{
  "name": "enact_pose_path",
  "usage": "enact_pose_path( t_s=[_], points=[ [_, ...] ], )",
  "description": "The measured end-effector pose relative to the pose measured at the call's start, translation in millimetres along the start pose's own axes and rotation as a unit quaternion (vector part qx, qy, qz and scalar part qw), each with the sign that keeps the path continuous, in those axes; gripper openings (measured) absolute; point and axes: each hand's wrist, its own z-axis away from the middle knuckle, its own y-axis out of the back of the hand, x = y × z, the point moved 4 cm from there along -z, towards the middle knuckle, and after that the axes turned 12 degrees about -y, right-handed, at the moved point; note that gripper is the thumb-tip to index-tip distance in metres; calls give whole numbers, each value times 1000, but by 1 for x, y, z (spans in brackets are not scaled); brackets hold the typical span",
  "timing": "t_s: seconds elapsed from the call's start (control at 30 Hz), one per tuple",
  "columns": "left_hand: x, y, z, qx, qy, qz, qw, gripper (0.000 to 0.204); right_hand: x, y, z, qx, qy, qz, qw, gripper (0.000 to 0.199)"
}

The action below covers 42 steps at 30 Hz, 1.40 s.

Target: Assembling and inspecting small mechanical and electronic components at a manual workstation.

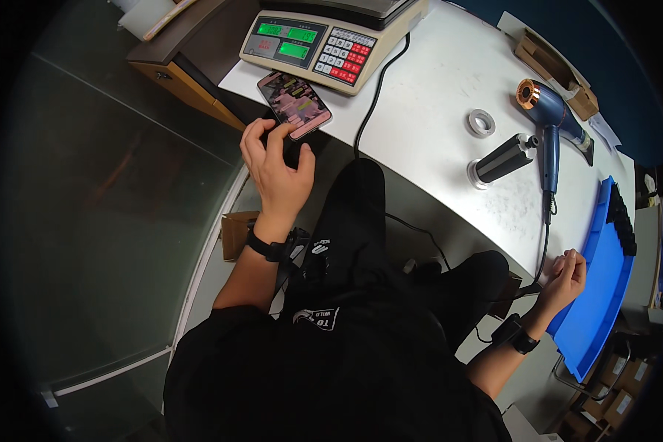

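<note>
My left hand (278, 171) is open, its fingers apart and bent. The index fingertip reaches the near end of a smartphone (296, 103) with a lit screen, lying at the table's left edge under the front of a beige counting scale (330, 48). Whether the fingertip touches the screen is hard to tell. My right hand (565, 281) rests by the table's near right corner, beside a blue tray (593, 295). Its fingers are curled together; what they hold, if anything, is hidden.
On the white table (427, 96) are a dark blue hair dryer (545, 110), a black cylinder (504, 158) with a clear base, and a tape roll (481, 123). Cardboard (552, 66) lies behind. Several black pieces (623, 221) line the tray's far side. A black cable (372, 103) crosses the table.
</note>
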Motion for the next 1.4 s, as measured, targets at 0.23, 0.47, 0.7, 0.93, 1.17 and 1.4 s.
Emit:
enact_pose_path(
  t_s=[0.23, 0.47, 0.7, 0.93, 1.17, 1.4],
  points=[
    [1, -9, -4, -62, -29, -74, 995, 43, -3, -2, 2, 5, -1, -5, 1000, 19],
    [-16, -13, 2, 12, 65, 58, 996, 50, -1, 1, 3, -2, -14, -5, 1000, 18],
    [-45, -28, 27, 88, 236, 270, 929, 43, 1, 0, 1, -16, -12, -14, 1000, 17],
    [-35, -42, 26, 77, 409, 582, 699, 38, 2, 3, 1, -7, -10, -17, 1000, 16],
    [-42, -52, 25, 62, 448, 631, 630, 37, -2, 2, 6, 10, -15, 16, 1000, 16],
    [-37, -43, 17, 70, 465, 633, 615, 36, -21, -14, 13, 17, -21, 37, 999, 16]
  ],
)
